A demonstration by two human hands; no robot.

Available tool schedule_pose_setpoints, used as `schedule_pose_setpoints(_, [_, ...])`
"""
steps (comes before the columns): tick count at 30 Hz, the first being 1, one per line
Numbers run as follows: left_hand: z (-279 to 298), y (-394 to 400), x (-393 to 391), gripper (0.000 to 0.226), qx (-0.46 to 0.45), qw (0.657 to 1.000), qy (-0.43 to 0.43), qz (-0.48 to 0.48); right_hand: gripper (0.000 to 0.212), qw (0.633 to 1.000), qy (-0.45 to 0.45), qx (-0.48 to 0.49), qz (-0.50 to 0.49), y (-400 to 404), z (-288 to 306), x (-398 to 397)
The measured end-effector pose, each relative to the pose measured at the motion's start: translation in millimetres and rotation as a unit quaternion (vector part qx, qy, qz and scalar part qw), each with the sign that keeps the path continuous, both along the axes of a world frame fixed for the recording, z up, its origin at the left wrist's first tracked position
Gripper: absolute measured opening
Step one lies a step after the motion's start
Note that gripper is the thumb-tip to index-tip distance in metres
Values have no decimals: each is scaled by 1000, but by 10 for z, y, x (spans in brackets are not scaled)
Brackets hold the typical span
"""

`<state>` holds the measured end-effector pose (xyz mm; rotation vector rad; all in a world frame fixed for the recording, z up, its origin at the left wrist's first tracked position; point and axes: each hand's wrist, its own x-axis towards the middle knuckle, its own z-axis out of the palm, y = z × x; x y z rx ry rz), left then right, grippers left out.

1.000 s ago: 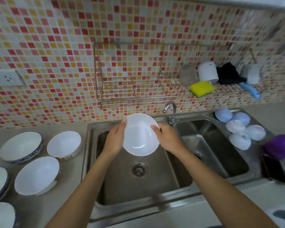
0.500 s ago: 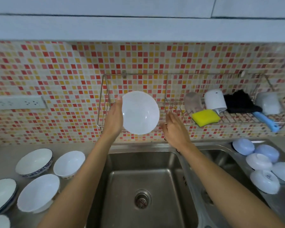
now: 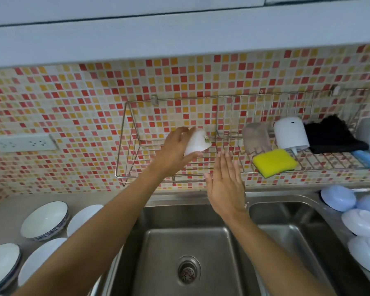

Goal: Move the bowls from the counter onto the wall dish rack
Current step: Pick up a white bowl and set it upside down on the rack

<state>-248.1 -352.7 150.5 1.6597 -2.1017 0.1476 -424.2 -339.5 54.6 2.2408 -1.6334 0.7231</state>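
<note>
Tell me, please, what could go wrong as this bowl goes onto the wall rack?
The left hand alone holds the white bowl, tilted over the wire dish rack; the right hand is open and off it, so a slipping grip could drop the bowl into the sink. Set on edge, it might roll along the wires toward the yellow sponge.

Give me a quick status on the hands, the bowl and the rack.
Left hand grips white bowl over wall rack's left section. Right hand open, below the rack. Yellow sponge sits further right, not in the way.
</note>
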Motion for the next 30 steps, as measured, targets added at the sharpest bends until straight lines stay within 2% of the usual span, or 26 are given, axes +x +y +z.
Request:
schedule_pose_setpoints(3, [-129,-91,14,84,5,995,-97,-10,64,1000,-18,-17,4,-5,-27,14])
schedule_pose_setpoints(5, [-182,-117,18,87,3,994,-111,-24,64,999,-33,-21,4,-1,-34,34])
schedule_pose_setpoints(15, [-273,-144,54,86,10,995,-85,-40,65,998,-57,-33,1,11,-23,54])
schedule_pose_setpoints(20, [-309,-94,56,63,22,998,-35,-49,64,998,-59,-38,6,-5,-45,55])
schedule_pose_setpoints(24, [-300,-21,44,53,30,998,-37,-44,61,994,-85,-64,21,-26,-67,58])
schedule_pose_setpoints(30, [-518,400,94,65,-16,997,-66,22,51,985,-117,-110,70,-41,-150,-20])
